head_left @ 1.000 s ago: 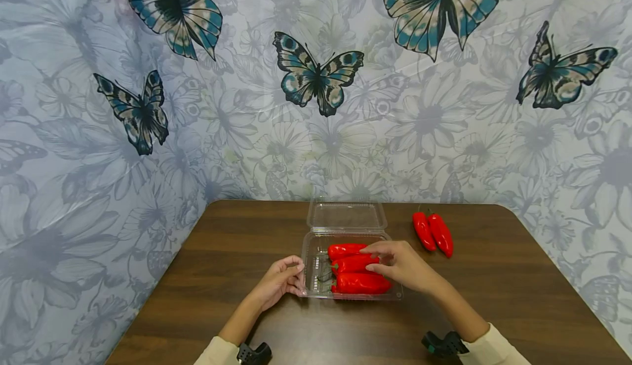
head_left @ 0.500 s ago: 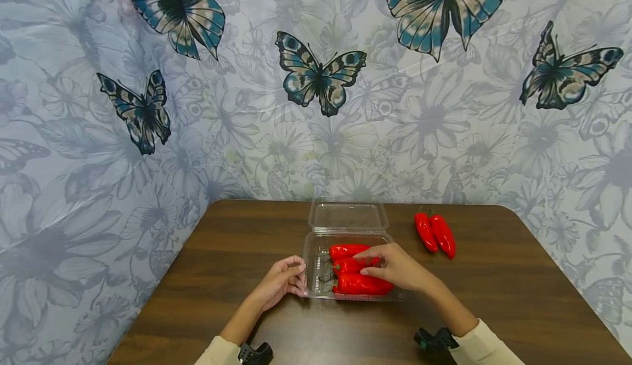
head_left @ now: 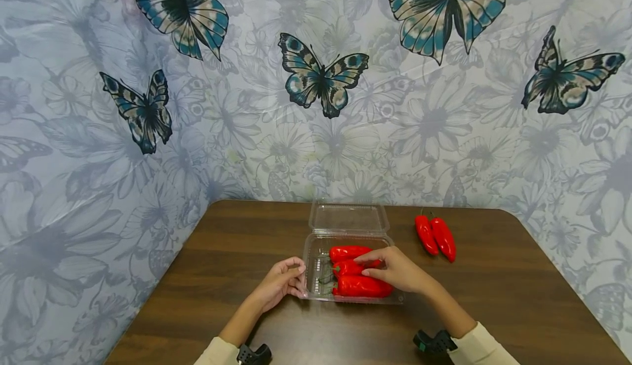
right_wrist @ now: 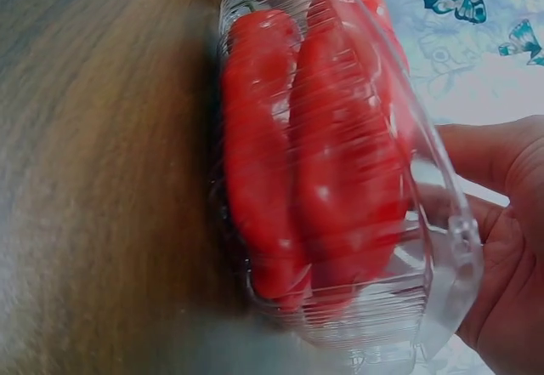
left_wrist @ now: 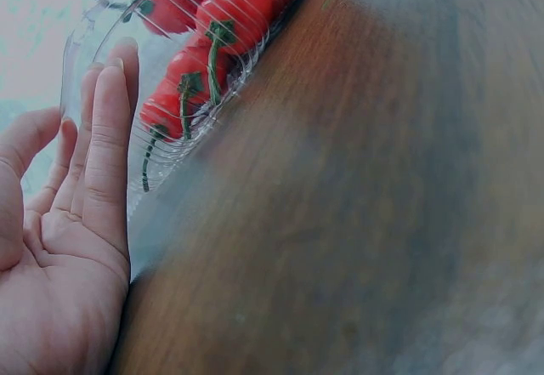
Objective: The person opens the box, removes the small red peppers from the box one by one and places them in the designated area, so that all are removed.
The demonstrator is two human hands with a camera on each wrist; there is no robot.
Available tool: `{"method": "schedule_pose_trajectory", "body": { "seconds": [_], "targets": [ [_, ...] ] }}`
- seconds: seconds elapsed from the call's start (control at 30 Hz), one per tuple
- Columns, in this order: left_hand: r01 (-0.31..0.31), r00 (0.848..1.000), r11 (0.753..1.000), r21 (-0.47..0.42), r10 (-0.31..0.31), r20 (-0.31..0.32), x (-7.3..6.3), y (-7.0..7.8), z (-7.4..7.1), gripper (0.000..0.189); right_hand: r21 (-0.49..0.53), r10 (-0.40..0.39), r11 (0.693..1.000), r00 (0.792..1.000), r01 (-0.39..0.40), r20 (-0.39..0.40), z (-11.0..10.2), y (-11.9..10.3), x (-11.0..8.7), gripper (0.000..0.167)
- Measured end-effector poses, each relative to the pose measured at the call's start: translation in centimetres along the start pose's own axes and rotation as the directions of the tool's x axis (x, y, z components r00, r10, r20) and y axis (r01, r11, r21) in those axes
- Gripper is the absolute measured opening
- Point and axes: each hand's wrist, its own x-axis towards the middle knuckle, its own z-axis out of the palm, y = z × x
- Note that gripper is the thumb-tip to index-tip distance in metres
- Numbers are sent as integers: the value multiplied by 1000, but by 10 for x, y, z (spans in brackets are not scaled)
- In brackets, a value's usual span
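Note:
A clear plastic clamshell container (head_left: 312,291) stands on the table with its lid (head_left: 348,217) laid back. Several long red peppers (head_left: 362,286) lie in it side by side, green stems toward the left. At the container's left edge, my left hand (head_left: 277,284) holds the rim, its fingers against the outer wall in the left wrist view. My right hand (head_left: 399,269) reaches in from the right and grips the middle red pepper (head_left: 348,268) between thumb and fingers; its palm hides the pepper's right end. Through the wall, the right wrist view shows red peppers (right_wrist: 263,171).
Two more red peppers (head_left: 435,237) lie on the table to the right of the container. Behind the brown wooden table (head_left: 257,228) hangs a cloth (head_left: 237,134) with butterflies and flowers.
My right hand has shifted slightly left over the middle pepper, its fingertips nearer the stem end. The left hand stays at the container's edge.

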Motion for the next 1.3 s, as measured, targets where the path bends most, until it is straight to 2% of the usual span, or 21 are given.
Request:
{"method": "schedule_pose_trajectory", "body": {
  "seconds": [0.33, 0.57, 1.3],
  "targets": [
    [13, 1000, 1000, 13, -12, -13, 0, 1, 1, 9, -2, 22, 1000, 1000, -22, 6, 3, 4, 0, 30],
    [8, 1000, 1000, 15, -8, -9, 0, 0, 1, 9, -45, 38, 998, 999, -39, -12, 5, 7, 1, 30],
    [10, 1000, 1000, 13, -10, -10, -1, 4, 3, 10, -86, 3, 996, 998, -9, -67, 10, 8, 3, 32]
  ]
}}
